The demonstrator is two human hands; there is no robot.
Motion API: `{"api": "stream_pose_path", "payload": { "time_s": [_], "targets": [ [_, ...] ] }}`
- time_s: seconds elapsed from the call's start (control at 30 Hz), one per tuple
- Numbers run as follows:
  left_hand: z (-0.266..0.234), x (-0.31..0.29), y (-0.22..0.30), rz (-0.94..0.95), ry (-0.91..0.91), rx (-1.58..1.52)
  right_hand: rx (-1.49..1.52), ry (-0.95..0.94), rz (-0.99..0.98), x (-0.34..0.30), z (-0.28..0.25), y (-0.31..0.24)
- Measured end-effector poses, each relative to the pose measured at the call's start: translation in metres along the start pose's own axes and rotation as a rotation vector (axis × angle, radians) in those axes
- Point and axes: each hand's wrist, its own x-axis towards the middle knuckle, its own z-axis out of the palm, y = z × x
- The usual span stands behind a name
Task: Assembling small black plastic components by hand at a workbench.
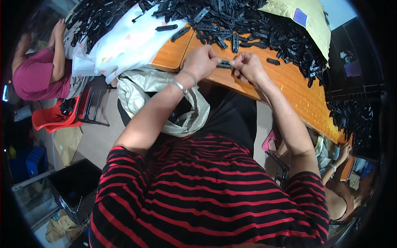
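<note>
Between my two hands, just over the table's near edge, is a small, narrow black plastic part [224, 64]. My left hand [201, 62] pinches its left end between thumb and fingers. At its other end my right hand [248, 67] has thumb and forefinger closed on it. Beyond my hands lies a large heap of similar black plastic parts [215, 25]. One loose black part [273, 61] lies on the wood right of my right hand, and another [235, 42] stands out at the heap's near edge.
The orange wooden table [297, 91] runs off to the right. A white plastic sheet [128, 39] covers its left portion. An open woven sack [194, 120] hangs at my lap. One person in a maroon shirt [39, 74] sits left, near a red chair [56, 118]; another works at lower right.
</note>
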Motion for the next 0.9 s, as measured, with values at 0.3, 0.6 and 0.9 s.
{"api": "stream_pose_path", "payload": {
  "time_s": [0.3,0.6,0.9],
  "targets": [
    [-0.012,-0.020,-0.026,0.074,-0.078,0.062,0.005,-0.155,-0.074,-0.010,-0.005,0.017],
    [-0.079,-0.078,-0.026,0.140,0.065,0.210,-1.064,0.404,-0.460,-0.028,-0.089,0.030],
    [-0.040,0.029,-0.033,0.509,0.229,0.457,-0.831,0.278,-0.649,-0.012,-0.074,0.021]
  ]
}}
